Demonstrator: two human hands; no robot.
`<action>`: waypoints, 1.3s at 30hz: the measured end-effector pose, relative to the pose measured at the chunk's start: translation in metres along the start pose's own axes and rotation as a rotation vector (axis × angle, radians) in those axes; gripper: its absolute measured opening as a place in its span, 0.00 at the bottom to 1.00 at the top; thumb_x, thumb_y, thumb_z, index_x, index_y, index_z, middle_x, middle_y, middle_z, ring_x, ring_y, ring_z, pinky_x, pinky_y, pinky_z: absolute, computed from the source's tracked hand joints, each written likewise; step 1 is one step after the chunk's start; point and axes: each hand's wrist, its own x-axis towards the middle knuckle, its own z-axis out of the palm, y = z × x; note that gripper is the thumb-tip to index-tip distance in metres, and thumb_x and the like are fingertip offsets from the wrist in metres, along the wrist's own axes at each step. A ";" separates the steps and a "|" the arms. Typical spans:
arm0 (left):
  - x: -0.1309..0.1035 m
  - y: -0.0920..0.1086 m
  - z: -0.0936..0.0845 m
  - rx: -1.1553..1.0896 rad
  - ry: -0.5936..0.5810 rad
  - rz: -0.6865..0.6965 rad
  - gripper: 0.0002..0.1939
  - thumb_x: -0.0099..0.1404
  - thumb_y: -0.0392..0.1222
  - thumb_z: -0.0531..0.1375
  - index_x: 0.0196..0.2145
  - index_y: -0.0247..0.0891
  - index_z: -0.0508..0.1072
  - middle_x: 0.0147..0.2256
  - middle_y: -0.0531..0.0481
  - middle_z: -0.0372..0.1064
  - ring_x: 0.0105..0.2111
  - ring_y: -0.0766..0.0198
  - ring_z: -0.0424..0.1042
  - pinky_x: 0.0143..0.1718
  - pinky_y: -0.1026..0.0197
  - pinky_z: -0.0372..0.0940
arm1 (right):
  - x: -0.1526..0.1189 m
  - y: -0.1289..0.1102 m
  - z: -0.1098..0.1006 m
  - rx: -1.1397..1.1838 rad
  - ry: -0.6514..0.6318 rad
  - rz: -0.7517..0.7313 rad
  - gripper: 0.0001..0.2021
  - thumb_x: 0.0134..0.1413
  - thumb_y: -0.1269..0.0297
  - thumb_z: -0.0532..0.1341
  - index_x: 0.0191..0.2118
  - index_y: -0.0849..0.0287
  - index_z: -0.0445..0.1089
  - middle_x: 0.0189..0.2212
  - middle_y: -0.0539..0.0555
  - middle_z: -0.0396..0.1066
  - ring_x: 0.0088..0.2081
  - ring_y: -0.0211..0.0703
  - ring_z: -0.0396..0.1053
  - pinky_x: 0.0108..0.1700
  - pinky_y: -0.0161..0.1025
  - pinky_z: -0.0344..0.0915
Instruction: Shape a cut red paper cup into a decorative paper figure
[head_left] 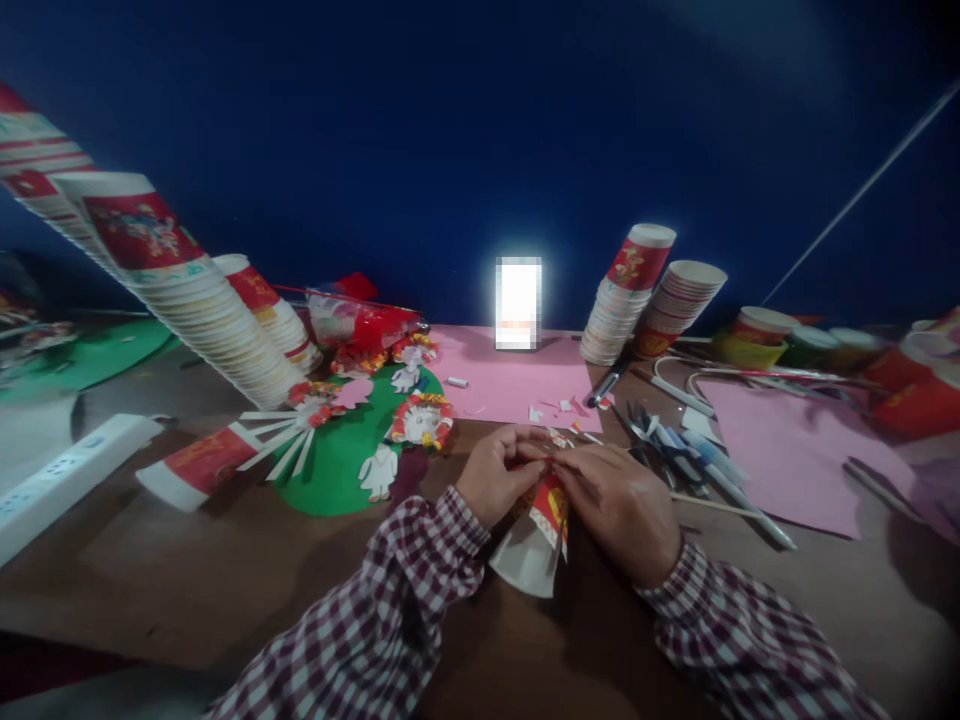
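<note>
Both hands meet at the middle of the table around a cut paper cup piece (525, 560), red and yellow with a white part that fans out below them. My left hand (499, 480) has its fingers closed on the upper end of this piece. From the other side my right hand (622, 500) pinches the same end, fingertips touching the left ones. A thin dark line runs along the piece beneath the right hand; what it is, I cannot make out. Small paper scraps (562, 408) lie just beyond the fingers.
Tall cup stacks stand at the left (202, 310) and back right (626, 295). A green sheet (322, 480) bears paper cutouts. Pens (705, 460) lie right of my hands, near pink paper (795, 450). A power strip (67, 480) is far left; a bright screen (517, 302) stands behind.
</note>
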 end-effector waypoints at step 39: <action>0.000 -0.001 0.003 0.030 0.039 0.033 0.16 0.50 0.32 0.59 0.39 0.32 0.67 0.27 0.50 0.69 0.28 0.69 0.69 0.33 0.66 0.63 | 0.000 0.006 0.002 -0.052 -0.068 -0.017 0.10 0.55 0.63 0.52 0.38 0.58 0.68 0.34 0.54 0.70 0.38 0.41 0.66 0.42 0.37 0.59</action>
